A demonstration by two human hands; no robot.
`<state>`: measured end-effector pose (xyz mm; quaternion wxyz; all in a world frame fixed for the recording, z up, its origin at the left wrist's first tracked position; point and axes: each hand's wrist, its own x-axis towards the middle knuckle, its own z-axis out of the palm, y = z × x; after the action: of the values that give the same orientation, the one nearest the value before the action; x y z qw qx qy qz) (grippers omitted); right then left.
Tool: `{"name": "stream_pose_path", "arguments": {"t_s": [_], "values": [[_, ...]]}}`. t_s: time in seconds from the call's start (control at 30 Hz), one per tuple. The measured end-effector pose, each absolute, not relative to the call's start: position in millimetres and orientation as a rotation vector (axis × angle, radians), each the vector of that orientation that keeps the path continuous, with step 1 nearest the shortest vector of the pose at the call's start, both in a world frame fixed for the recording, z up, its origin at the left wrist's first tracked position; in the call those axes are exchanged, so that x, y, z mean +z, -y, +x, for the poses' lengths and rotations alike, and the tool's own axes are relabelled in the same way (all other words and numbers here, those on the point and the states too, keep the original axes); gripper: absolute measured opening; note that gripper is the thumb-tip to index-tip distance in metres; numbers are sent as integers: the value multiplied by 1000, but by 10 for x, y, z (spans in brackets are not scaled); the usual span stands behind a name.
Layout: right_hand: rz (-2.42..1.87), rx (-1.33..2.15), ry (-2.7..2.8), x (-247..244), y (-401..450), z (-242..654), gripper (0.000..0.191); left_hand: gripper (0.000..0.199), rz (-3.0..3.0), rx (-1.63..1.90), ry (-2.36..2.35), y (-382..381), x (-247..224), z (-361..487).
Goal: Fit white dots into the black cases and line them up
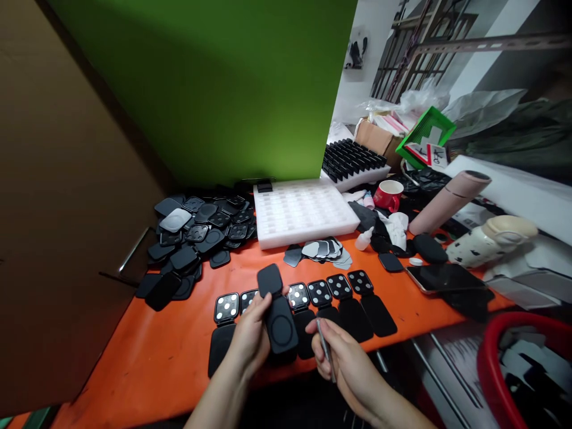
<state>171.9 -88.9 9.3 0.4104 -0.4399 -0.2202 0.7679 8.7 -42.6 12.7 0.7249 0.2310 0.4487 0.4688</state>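
While the left hand point(252, 330) wraps a black, two-panelled hinged plastic device point(282, 328), its thumb lying across the front near the hinge and its fingers hidden behind, the right hand point(337, 345) pinches a thin, grey metal stick point(326, 351) between thumb and forefinger, the other fingers curled in. The two hands are apart, the right just beside the device, and both forearms reach in from the bottom of the view. The device tilts, its smaller panel uppermost and its ringed panel facing up, held over the near side of the orange-covered table point(152, 339).

Beyond and around the hands runs a row of opened black hinged cases with silver dots point(319, 292), partly covered by the left hand. The table's near edge passes below the hands, slanting upward to the right, where a round red plastic bin point(487, 351) stands past it. At left, a brown cardboard panel point(75, 238) walls the table; a bright green panel point(223, 89) rises behind. Orange surface shows widely between the left forearm and the cardboard, with a narrower strip between the row and the loose pile of thin grey plates point(326, 249).
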Motion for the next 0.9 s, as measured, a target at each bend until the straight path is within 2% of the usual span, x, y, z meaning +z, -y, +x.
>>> {"name": "stream_pose_path", "arguments": {"t_s": [0.07, 0.2, 0.27, 0.37, 0.47, 0.53, 0.7, 0.9], "values": [[-1106, 1863, 536, 81, 857, 1729, 30, 37, 461, 1031, -928, 510, 126, 202], [-1042, 1798, 513, 60, 821, 1683, 27, 50, 495, 914, -859, 657, 25, 383], [-1025, 1803, 552, 47, 822, 1654, 28, 51, 491, 843, -839, 727, -26, 442], [-1065, 1804, 697, 25, 827, 1656, 30, 56, 478, 766, -739, 809, -41, 446], [-1157, 1754, 857, 27, 811, 1721, 29, 45, 512, 726, -724, 852, -26, 365], [-1258, 1612, 1073, 57, 787, 1777, 26, 53, 581, 697, -782, 873, -33, 312], [-1481, 1087, 1723, 231, 738, 1883, 23, 58, 1217, 718, -1030, 950, -48, 274], [-1533, 1000, 2127, 423, 730, 1980, 19, 61, 1674, 614, -1132, 1045, -18, 284]]}}
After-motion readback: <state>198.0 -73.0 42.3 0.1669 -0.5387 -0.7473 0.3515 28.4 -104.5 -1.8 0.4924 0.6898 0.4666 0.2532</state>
